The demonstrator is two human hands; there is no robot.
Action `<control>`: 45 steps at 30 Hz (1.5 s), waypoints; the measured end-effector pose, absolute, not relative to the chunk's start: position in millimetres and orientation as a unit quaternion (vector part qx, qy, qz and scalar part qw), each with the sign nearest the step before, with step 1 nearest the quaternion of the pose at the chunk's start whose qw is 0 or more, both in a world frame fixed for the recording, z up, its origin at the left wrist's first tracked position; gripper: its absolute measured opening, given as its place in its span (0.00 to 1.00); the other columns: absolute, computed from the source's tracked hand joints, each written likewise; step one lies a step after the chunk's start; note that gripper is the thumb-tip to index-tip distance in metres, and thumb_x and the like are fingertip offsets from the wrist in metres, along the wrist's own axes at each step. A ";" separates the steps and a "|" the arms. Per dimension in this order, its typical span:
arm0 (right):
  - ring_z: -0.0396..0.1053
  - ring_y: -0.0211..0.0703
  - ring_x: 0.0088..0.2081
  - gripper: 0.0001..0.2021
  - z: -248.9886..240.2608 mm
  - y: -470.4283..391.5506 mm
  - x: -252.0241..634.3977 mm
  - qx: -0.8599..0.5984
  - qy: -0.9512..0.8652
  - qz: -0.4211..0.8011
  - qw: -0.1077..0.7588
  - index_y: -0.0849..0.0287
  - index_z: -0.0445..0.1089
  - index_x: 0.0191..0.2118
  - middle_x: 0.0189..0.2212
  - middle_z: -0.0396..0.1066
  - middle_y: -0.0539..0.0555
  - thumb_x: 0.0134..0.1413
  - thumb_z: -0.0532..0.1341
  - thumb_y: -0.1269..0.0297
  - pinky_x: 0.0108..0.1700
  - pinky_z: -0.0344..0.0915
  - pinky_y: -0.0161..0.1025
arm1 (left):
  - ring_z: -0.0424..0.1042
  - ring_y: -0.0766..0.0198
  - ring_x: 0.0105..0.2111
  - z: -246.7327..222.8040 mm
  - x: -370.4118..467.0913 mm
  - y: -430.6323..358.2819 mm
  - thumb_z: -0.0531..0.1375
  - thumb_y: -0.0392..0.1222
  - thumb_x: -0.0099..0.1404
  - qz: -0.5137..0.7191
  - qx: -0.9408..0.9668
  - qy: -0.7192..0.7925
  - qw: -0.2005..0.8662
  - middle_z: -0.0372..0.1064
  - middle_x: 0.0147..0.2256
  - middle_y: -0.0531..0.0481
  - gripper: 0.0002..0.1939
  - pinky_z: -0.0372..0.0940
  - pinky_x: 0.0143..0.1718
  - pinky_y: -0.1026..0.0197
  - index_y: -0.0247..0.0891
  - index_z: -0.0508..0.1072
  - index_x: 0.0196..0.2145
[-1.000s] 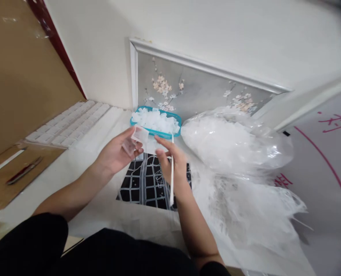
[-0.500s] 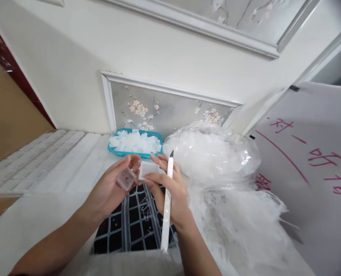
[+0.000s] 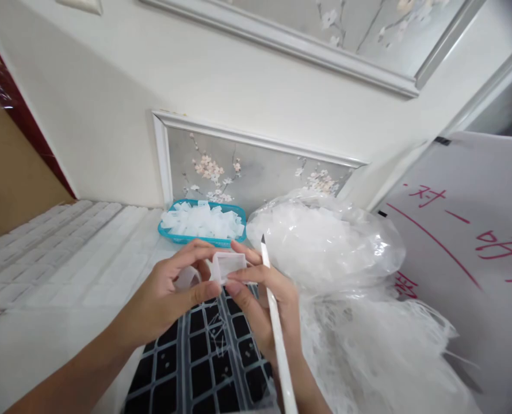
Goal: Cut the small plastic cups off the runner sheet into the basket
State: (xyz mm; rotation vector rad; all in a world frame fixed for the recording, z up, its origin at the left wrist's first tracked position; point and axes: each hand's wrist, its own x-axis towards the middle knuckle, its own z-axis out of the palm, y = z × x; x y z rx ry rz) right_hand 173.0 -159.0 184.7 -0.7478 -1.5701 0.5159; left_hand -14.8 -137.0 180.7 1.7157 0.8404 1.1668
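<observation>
My right hand (image 3: 277, 302) pinches a small translucent plastic box (image 3: 230, 264) between thumb and fingers, its open side facing me. Across the same hand lies a long white pen-like tool (image 3: 279, 339) with a dark pointed tip up. My left hand (image 3: 174, 284) closes its thumb and fingers at the box's left edge. A second clear plastic piece (image 3: 187, 278) is tucked inside the left palm, partly covered by the fingers. Below both hands is a black sheet with a pale grid (image 3: 199, 345), with thin clear plastic scraps (image 3: 217, 333) on it.
Behind my hands stands a blue basket (image 3: 204, 240) of small translucent pieces. To its right sits a clear bag (image 3: 325, 241) full of similar pieces, with stringy plastic waste (image 3: 368, 345) in front. Rows of white pieces (image 3: 66, 247) lie at left. A board with red writing (image 3: 454, 230) stands at right.
My left fingers have come to the box's left edge, and the clear piece has sunk deeper into that palm. The box and right hand sit slightly lower and further right.
</observation>
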 end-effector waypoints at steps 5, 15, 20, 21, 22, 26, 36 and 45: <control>0.73 0.55 0.54 0.01 185.3 -160.4 175.2 -0.333 -0.648 0.348 0.589 0.51 0.78 0.34 0.43 0.79 0.54 0.55 0.67 0.64 0.56 0.70 0.56 | 0.70 0.64 0.32 179.9 -11.5 -134.1 0.68 0.37 0.58 0.495 0.750 0.303 0.319 0.73 0.44 0.48 0.19 0.66 0.32 0.65 0.49 0.77 0.48; 0.77 0.54 0.47 0.04 182.2 -160.5 168.4 -0.317 -0.586 0.478 0.572 0.53 0.76 0.29 0.34 0.80 0.51 0.53 0.68 0.62 0.54 0.72 0.56 | 0.70 0.64 0.28 182.6 -12.9 -131.0 0.66 0.35 0.57 0.490 0.783 0.296 0.243 0.77 0.39 0.49 0.20 0.63 0.26 0.66 0.49 0.77 0.47; 0.74 0.55 0.53 0.04 179.2 -161.1 164.9 -0.318 -0.601 0.390 0.622 0.52 0.75 0.34 0.43 0.79 0.54 0.58 0.64 0.62 0.55 0.70 0.59 | 0.66 0.67 0.24 181.1 -13.3 -130.4 0.66 0.37 0.56 0.513 0.744 0.316 0.288 0.75 0.33 0.51 0.12 0.61 0.23 0.67 0.45 0.79 0.40; 0.73 0.55 0.53 0.04 180.6 -162.3 166.5 -0.324 -0.602 0.355 0.637 0.52 0.75 0.34 0.45 0.79 0.54 0.59 0.63 0.63 0.56 0.69 0.61 | 0.65 0.68 0.23 181.0 -14.5 -131.0 0.67 0.37 0.56 0.520 0.732 0.324 0.299 0.74 0.30 0.51 0.12 0.60 0.22 0.67 0.45 0.79 0.39; 0.73 0.55 0.54 0.04 182.4 -163.8 169.2 -0.335 -0.603 0.318 0.651 0.52 0.75 0.35 0.45 0.78 0.55 0.60 0.63 0.64 0.57 0.68 0.62 | 0.64 0.68 0.22 181.2 -15.9 -131.8 0.67 0.38 0.55 0.526 0.719 0.333 0.308 0.73 0.29 0.51 0.12 0.59 0.22 0.68 0.44 0.80 0.39; 0.71 0.56 0.55 0.05 191.5 -169.2 187.1 -0.356 -0.635 0.202 0.655 0.51 0.75 0.38 0.47 0.77 0.55 0.59 0.62 0.67 0.59 0.65 0.63 | 0.68 0.65 0.26 185.3 -20.6 -137.3 0.70 0.38 0.51 0.552 0.691 0.348 0.310 0.73 0.30 0.50 0.18 0.61 0.23 0.67 0.43 0.81 0.42; 0.63 0.59 0.62 0.10 195.8 -169.1 188.4 -0.334 -0.778 -0.019 0.533 0.45 0.75 0.39 0.59 0.68 0.47 0.52 0.69 0.67 0.59 0.64 0.65 | 0.68 0.64 0.28 187.1 -18.2 -143.0 0.72 0.36 0.50 0.539 0.711 0.304 0.334 0.73 0.37 0.48 0.22 0.63 0.24 0.65 0.47 0.80 0.45; 0.67 0.57 0.58 0.06 188.5 -169.1 184.9 -0.332 -0.741 0.009 0.584 0.52 0.65 0.33 0.52 0.74 0.53 0.57 0.58 0.72 0.56 0.65 0.64 | 0.66 0.65 0.30 191.5 -11.7 -135.8 0.70 0.45 0.53 0.525 0.571 0.152 0.613 0.63 0.40 0.47 0.27 0.65 0.30 0.62 0.45 0.73 0.51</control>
